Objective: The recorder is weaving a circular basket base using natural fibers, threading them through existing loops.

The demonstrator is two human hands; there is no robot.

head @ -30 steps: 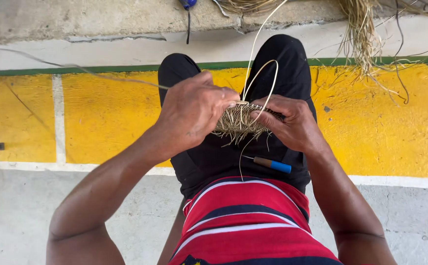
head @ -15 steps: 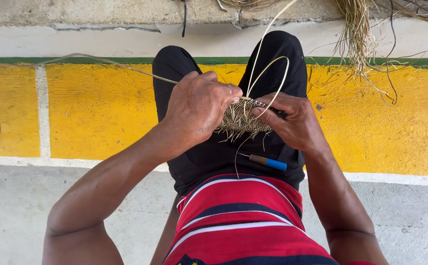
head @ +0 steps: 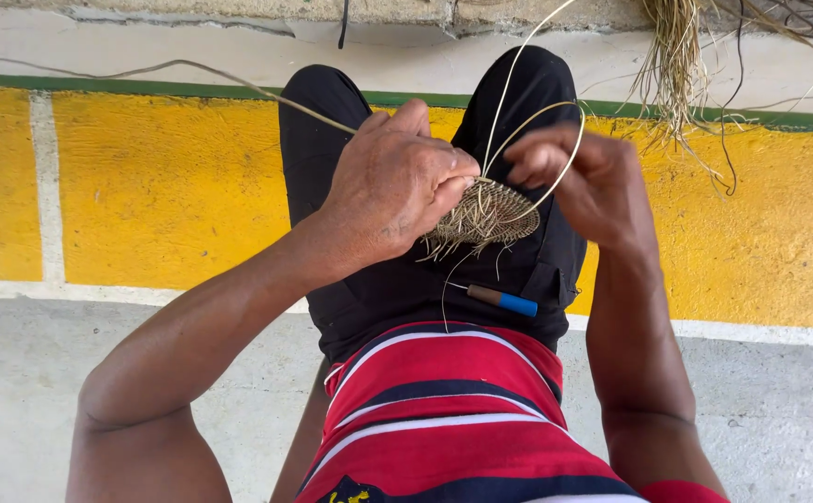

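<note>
Left hand [head: 392, 191]: closed over the near-left edge of a small round woven disc [head: 486, 214] of coarse pale straw, held above the lap; right hand [head: 593, 182], just right of the disc, pinches a thin looping strand [head: 569, 154], though its fingertips are blurred. Beneath the disc: black trousers [head: 537, 270], a blue-tipped tool [head: 504, 300], then matt yellow-painted concrete floor [head: 164, 186] with a loose straw bundle [head: 672, 56] beyond. Since a second ago the right hand has lifted clear of the disc.
</note>
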